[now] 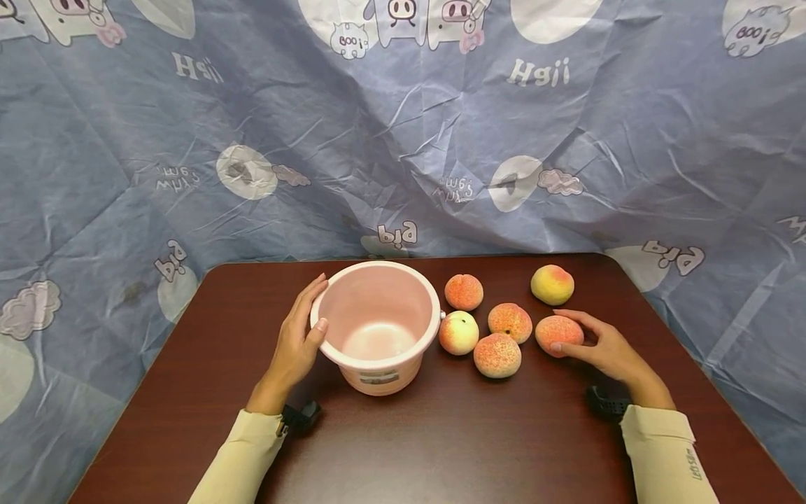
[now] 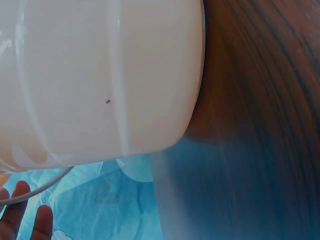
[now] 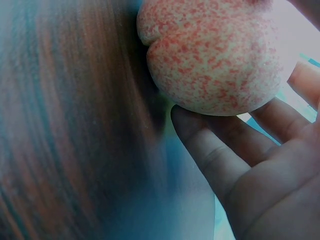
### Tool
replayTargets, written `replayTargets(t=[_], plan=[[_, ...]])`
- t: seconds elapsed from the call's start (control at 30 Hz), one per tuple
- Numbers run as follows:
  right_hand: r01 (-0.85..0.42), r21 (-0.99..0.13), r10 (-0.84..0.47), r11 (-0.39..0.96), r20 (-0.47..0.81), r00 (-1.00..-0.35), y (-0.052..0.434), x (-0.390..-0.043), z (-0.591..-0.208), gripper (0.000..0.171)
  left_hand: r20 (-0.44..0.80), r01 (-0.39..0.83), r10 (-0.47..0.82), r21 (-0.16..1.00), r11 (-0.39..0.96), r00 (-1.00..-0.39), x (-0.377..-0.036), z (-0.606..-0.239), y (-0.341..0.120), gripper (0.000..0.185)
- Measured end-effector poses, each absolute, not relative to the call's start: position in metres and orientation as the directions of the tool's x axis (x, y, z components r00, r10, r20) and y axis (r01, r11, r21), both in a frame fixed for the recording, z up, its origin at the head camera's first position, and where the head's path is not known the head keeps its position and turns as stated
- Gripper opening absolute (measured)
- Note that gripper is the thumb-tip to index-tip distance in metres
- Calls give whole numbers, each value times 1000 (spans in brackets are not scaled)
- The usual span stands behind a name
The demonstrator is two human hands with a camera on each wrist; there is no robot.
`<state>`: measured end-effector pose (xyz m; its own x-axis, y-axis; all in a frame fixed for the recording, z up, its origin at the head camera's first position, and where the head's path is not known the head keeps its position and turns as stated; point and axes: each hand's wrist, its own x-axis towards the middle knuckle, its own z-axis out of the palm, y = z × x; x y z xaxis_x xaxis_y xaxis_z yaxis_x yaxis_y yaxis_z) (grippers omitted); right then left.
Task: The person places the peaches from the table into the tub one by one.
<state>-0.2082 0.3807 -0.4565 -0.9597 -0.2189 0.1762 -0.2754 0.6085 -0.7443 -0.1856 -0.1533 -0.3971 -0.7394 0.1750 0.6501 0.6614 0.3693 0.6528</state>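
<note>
A pale pink plastic bucket stands upright on the table. My left hand rests against its left side, with the thumb on the rim and the fingers fairly straight along the outside. In the left wrist view the bucket wall fills much of the picture, with a few spread fingers at lower left. On the right, my right hand holds a reddish peach, thumb in front and fingers behind. That speckled peach lies against the fingers in the right wrist view.
Between bucket and right hand lie several more peaches: an orange one, a pale yellow one and two speckled ones. A yellow-red peach lies behind the right hand. The brown table ends at a blue printed cloth.
</note>
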Motion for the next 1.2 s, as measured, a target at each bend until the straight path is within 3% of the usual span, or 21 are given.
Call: replayTargets(t=[0.23,0.53,1.2], plan=[[-260,-728,-209,634,163,-964,379,-209,-456,61,668,676,173,635,375,-724,-210,-428,-163,58],[-268,-736,-208,622,174,-963,379,-209,-458,61,640,651,175,657,380,-748,-210,-429,-163,61],[-251,-715,-86,653,258,-962,370,-212,-441,63,737,722,144,570,392,-661,-217,-433,-160,61]])
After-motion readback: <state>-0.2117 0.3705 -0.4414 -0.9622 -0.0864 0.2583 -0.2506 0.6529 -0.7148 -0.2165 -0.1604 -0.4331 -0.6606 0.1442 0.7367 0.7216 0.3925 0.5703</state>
